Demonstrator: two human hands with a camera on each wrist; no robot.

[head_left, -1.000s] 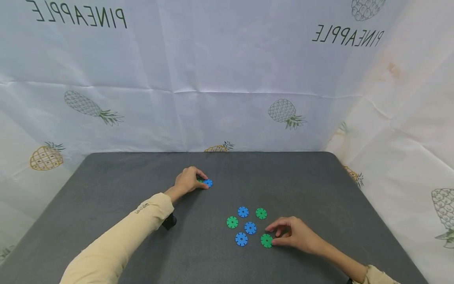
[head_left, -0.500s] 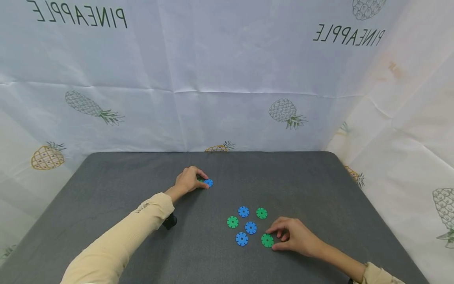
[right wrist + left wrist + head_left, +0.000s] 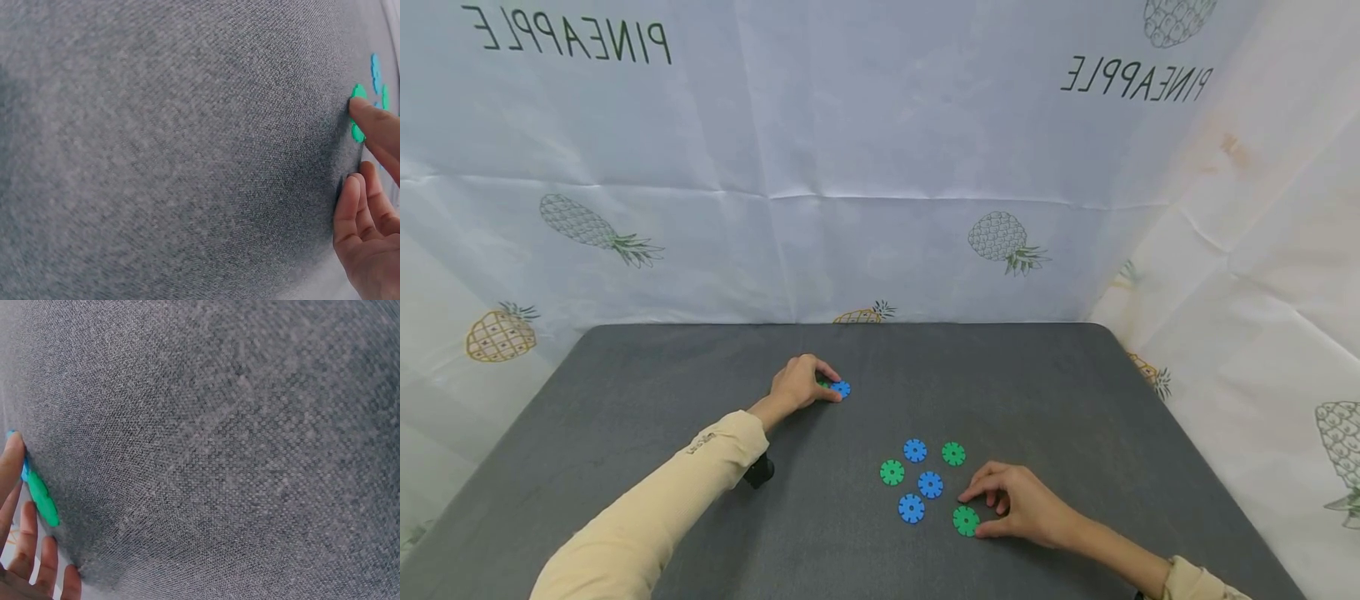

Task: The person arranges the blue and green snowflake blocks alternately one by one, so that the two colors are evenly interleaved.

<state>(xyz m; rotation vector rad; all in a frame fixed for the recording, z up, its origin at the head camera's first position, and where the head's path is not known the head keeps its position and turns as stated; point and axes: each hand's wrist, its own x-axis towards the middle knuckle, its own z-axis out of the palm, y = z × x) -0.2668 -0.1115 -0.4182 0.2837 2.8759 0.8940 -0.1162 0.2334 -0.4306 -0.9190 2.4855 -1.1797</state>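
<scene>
The right hand (image 3: 1030,508) is partly spread, with a gap between its thumb and bent index finger; the thumb touches the edge of the near green disc (image 3: 966,522), which lies on the table. The index fingertip is just beside that disc's far edge, and the other fingers curl loosely. The left hand (image 3: 797,382) reaches further across and pinches the far blue disc (image 3: 841,389) between thumb and index finger. Right against that piece, partly hidden by the hand, is the far green disc (image 3: 42,500). Five more notched pieces lie apart from one another to the left of the right hand: the back blue disc (image 3: 915,450), the back green disc (image 3: 953,453), the side green disc (image 3: 892,472), the middle blue disc (image 3: 930,484) and the front blue disc (image 3: 912,508). Pale yellow sleeves (image 3: 655,492) cover both arms. Beneath everything is the dark grey table (image 3: 820,517), and behind it hangs a white curtain (image 3: 865,125) printed with pineapples and mirrored lettering.
</scene>
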